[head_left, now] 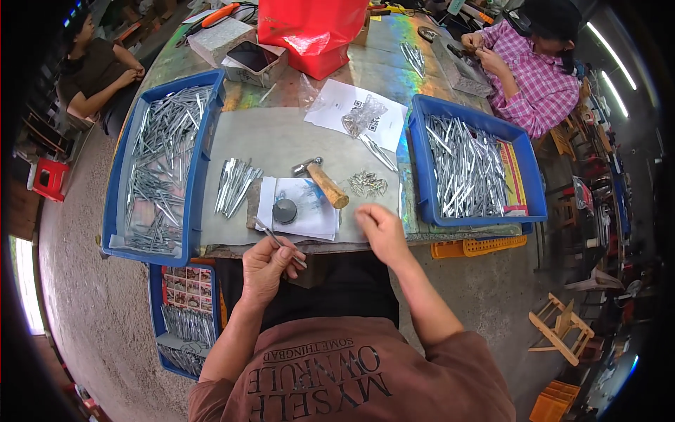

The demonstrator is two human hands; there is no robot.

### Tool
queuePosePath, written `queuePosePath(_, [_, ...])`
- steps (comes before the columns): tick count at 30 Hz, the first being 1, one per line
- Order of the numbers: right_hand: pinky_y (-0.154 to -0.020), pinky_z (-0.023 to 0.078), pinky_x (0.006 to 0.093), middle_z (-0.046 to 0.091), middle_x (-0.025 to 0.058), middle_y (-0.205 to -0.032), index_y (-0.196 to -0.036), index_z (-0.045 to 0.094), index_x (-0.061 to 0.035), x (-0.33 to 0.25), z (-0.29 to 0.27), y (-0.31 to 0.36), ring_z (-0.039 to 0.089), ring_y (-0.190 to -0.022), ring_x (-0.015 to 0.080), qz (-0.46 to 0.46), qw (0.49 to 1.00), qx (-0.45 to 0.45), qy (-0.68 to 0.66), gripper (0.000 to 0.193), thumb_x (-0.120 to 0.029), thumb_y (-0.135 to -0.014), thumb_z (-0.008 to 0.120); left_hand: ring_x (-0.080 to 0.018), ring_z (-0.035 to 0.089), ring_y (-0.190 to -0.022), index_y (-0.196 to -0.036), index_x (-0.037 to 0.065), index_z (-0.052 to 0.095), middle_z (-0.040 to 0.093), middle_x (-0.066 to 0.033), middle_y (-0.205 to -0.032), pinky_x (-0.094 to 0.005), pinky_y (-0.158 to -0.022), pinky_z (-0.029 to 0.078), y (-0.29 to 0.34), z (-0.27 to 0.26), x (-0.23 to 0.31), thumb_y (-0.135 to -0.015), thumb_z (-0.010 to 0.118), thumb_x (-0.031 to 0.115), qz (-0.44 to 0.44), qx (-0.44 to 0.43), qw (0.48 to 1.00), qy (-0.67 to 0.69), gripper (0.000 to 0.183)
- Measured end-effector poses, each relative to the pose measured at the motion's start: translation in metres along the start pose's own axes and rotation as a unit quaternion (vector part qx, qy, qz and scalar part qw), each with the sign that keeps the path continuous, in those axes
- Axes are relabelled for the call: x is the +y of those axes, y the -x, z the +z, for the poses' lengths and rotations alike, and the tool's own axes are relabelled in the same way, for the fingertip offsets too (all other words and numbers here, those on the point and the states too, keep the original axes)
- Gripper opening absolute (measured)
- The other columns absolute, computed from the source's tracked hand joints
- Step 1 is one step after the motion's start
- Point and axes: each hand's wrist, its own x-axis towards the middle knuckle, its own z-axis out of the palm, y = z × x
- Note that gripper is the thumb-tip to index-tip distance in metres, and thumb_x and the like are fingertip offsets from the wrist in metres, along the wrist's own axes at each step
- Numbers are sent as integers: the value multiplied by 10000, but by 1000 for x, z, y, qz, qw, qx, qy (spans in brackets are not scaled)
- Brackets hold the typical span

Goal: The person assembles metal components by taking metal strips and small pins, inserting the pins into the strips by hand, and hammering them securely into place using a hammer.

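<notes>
My left hand is closed, with thumb and fingers pinching a thin grey metal piece at the table's near edge. My right hand hovers over the near edge further right, its fingertips smeared by motion. Just beyond it lies a small heap of little shiny metal parts. Between the hands, a dark round block rests on a stack of white paper. A hammer with a wooden handle lies across the back of that stack. Left of the paper is a bunch of slender metal pieces.
Blue trays full of slim metal pieces flank the work spot, one left and one right. Farther back are a red bag, a phone on a box and a printed sheet. Two other people sit at the sides.
</notes>
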Motion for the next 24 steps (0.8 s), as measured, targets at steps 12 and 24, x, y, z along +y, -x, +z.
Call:
queuePosePath(12, [-640, 414, 389, 547, 139, -739, -720, 526, -27, 8, 35, -59, 554, -708, 285, -12, 904, 9, 428, 139, -101, -740, 410, -130, 571, -552, -815, 0, 502, 580, -95, -692, -177, -412, 418, -1, -1, -5, -810, 523, 142, -8, 20, 1000, -12, 144])
queuePosePath(24, [-638, 351, 420, 549, 133, -730, -736, 504, -14, 12, 16, -53, 536, -712, 291, -84, 897, -10, 434, 114, -108, -746, 439, -148, 577, -541, -841, 0, 474, 562, -96, -677, -178, -398, 433, 2, -2, -8, -832, 484, 137, -17, 30, 999, 19, 138])
